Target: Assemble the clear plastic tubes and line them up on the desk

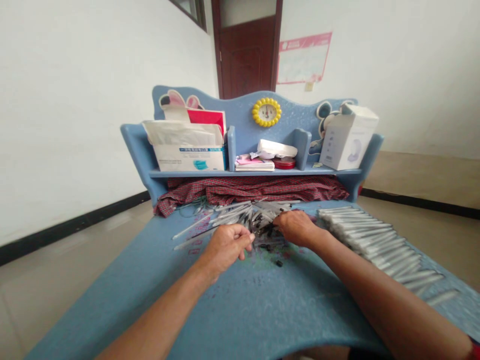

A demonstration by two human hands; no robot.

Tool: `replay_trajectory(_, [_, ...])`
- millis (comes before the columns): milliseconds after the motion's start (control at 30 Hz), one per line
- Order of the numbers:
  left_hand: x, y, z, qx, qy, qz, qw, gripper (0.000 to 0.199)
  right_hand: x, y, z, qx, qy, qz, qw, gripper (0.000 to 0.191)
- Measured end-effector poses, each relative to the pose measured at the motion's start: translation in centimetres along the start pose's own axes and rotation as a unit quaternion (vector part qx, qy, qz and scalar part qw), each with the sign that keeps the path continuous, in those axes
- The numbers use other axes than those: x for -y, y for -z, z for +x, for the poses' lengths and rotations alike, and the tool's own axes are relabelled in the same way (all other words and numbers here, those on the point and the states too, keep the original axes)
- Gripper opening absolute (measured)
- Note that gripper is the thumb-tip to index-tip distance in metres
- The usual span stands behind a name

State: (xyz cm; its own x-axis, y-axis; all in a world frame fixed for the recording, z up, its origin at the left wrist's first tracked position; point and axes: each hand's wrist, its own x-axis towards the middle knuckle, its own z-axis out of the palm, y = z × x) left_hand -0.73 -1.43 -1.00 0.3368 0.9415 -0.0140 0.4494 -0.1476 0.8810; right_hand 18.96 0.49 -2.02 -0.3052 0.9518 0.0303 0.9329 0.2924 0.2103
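Note:
My left hand (227, 247) is closed in a pinch just in front of a loose pile of thin, whitish see-through tubes (234, 212). Whatever is between its thumb and finger is too small to make out. At the right side of the pile, my right hand (296, 227) has its fingers curled down among the tubes and small black pieces; the fingertips are partly hidden. One small black piece, like a cap (279, 263), lies apart on the blue desk (262, 305). Beyond my right forearm, many similar tubes (375, 240) lie side by side in a row.
A red checked cloth (262, 189) lies bunched under the desk's shelf (247, 174). On the shelf stand a mask box (189, 157), a stack of papers (255, 165), a round red tin (284, 163) and a white box (347, 140). A yellow-rimmed clock (266, 112) is on the backboard.

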Motion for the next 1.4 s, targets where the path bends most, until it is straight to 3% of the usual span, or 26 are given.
replay_trajectory(300, [-0.1, -0.3, 0.0, 0.007, -0.002, 0.027, 1.000, 0.021, 0.4, 0.7, -0.5, 0.011, 0.025, -0.016, 1.000, 0.028])
replay_trajectory(533, [0.8, -0.6, 0.4, -0.003, -0.058, 0.141, 0.988, 0.021, 0.6, 0.8, -0.5, 0.000, 0.056, -0.030, 0.998, 0.030])
replay_trajectory(667, [1.0, -0.9, 0.3, -0.024, -0.128, 0.214, 0.968, 0.018, 0.1, 0.7, -0.8, -0.048, 0.058, -0.018, 0.997, 0.026])
replay_trajectory(767, [1.0, -1.2, 0.2, -0.030, -0.185, 0.259, 0.947, 0.017, -0.5, 0.6, -1.2, -0.135, 0.046, 0.037, 0.989, 0.021])
replay_trajectory(867, [1.0, -1.6, 0.4, -0.023, -0.211, 0.292, 0.932, 0.019, -0.9, 0.7, -1.3, -0.220, 0.029, 0.175, 0.959, 0.015])
replay_trajectory(933, [1.1, -1.9, 0.5, -0.014, -0.222, 0.301, 0.927, 0.021, -1.0, 0.6, -1.3, -0.240, 0.028, 0.302, 0.922, 0.012])
replay_trajectory(1067, [1.1, -2.5, 0.6, 0.000, -0.239, 0.278, 0.930, 0.021, -1.4, -0.1, -0.9, -0.205, 0.029, 0.513, 0.833, 0.010])
replay_trajectory(1167, [1.3, -2.7, 0.5, 0.003, -0.233, 0.271, 0.934, 0.020, -1.8, -0.8, -0.6, -0.174, 0.013, 0.584, 0.793, 0.012])
replay_trajectory(1267, [1.6, -2.2, 0.6, -0.026, -0.215, 0.308, 0.926, 0.022, -2.1, -1.1, -0.5, -0.151, -0.009, 0.621, 0.769, 0.012])
replay_trajectory(1400, [2.4, -0.5, 1.2, -0.090, -0.191, 0.371, 0.904, 0.024, -2.0, -1.1, -0.6, -0.134, -0.022, 0.621, 0.772, 0.010])
